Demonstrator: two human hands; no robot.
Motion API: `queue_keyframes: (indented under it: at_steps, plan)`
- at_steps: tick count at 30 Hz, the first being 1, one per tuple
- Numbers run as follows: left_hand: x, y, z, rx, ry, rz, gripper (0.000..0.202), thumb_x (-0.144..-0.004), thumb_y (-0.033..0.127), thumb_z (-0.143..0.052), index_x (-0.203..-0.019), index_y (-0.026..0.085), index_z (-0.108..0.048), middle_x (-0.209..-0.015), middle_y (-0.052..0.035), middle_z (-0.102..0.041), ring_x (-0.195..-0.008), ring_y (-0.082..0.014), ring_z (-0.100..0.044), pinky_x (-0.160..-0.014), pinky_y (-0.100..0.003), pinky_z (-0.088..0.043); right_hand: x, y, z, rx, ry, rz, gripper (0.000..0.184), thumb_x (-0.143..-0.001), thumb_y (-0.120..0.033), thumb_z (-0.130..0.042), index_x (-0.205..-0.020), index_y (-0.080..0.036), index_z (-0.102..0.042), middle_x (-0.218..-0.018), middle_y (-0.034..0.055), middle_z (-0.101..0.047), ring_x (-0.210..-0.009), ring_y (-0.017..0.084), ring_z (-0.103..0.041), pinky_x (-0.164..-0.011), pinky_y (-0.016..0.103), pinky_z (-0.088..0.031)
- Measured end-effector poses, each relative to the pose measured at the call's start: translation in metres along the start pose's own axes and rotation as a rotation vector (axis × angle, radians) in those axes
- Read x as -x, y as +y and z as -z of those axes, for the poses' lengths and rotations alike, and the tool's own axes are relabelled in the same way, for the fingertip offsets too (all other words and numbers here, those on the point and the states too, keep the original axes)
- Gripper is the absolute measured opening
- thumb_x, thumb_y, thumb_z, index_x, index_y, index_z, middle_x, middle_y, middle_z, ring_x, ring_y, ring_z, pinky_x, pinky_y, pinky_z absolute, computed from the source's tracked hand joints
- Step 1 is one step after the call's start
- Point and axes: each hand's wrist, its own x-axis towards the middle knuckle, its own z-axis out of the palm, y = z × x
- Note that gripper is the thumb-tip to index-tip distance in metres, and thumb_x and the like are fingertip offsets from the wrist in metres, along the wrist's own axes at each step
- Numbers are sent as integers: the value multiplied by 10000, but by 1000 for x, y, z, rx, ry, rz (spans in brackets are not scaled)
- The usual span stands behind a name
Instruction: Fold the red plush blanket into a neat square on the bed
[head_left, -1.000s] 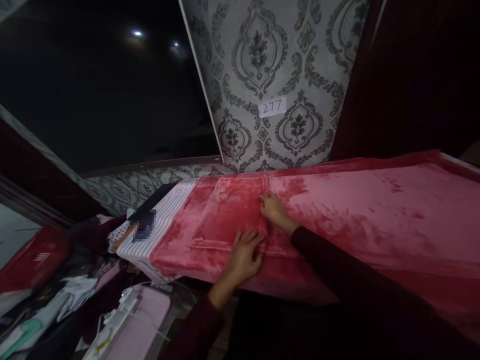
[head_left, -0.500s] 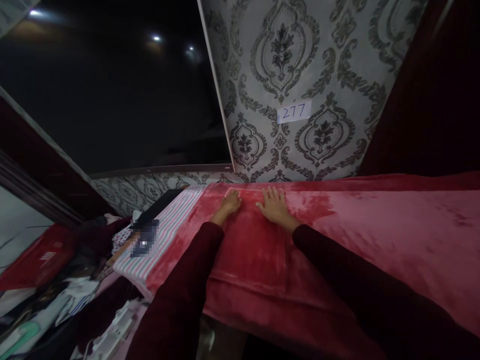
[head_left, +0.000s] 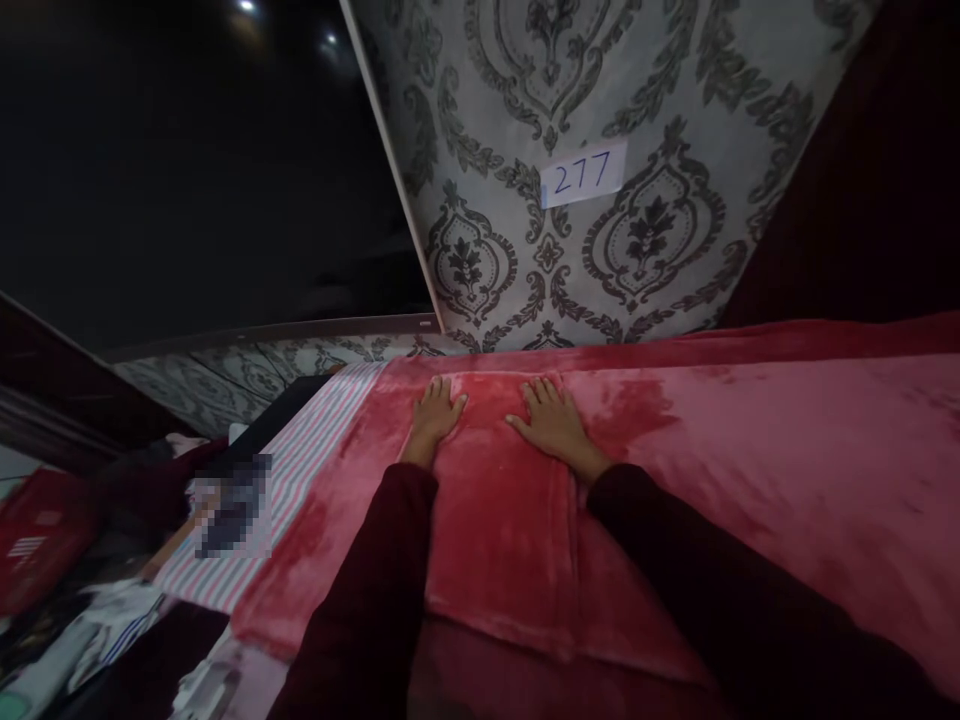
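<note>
A folded red plush cloth (head_left: 502, 520) lies on a larger red and pink plush blanket (head_left: 765, 450) spread over a long surface. My left hand (head_left: 436, 412) rests flat at the far left corner of the folded cloth, its fingers stretched out. At the far right corner, my right hand (head_left: 553, 418) lies palm down with fingers spread. Neither hand grips anything. The near edge of the folded cloth hangs toward me between my forearms.
Left of the blanket is a striped cloth (head_left: 319, 435) with a blurred dark item on it. Piled clothes (head_left: 112, 625) and a red bag (head_left: 45, 540) sit at far left. Behind stand a dark screen (head_left: 210, 190) and a patterned wall (head_left: 495, 180) bearing a "277" paper label (head_left: 583, 174).
My left hand has moved slightly left and its curled fingers have straightened out flat. My right hand stays at the far right corner. The view has tilted down and come closer.
</note>
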Motion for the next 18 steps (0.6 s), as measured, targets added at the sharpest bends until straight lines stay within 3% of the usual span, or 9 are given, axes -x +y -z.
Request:
queue_keyframes:
  at_steps: [5, 9, 14, 18]
  plan:
    - [1, 6, 25, -9, -77, 0, 681, -1050, 493, -354, -1649, 170, -310, -1737, -178, -191, -1609, -328, -209, -1260, -601, -248, 7, -6, 25, -55, -109, -5, 766, -1046, -556, -412, -1650, -96, -315, -1721, 187, -226, -1605, 322, -154, -1277, 536, -156]
    - [26, 24, 43, -28, -74, -28, 635, -1049, 481, -381, -1615, 193, -396, -1719, -188, -252, -1607, -367, -198, -1255, -663, -189, 41, -1, 38, -88, -199, 38, 780, -1039, -601, -405, -1652, -126, -327, -1725, 191, -197, -1606, 346, -144, -1254, 596, -208]
    - [89, 62, 21, -60, -88, -363, 633, -1047, 510, -413, -1634, 278, -367, -1732, -108, -267, -1619, -338, -166, -1274, -644, -153, 103, 27, 42, -75, -154, 171, 751, -1046, -600, -407, -1665, -185, -321, -1713, 156, -255, -1594, 333, -205, -1283, 568, -165]
    - [115, 76, 2, -164, 25, -374, 607, -1053, 440, -401, -1636, 270, -374, -1728, -116, -272, -1607, -359, -205, -1256, -667, -197, 144, 59, 54, -40, -160, 126, 684, -1064, -519, -434, -1658, -193, -340, -1710, 149, -260, -1595, 318, -206, -1286, 543, -169]
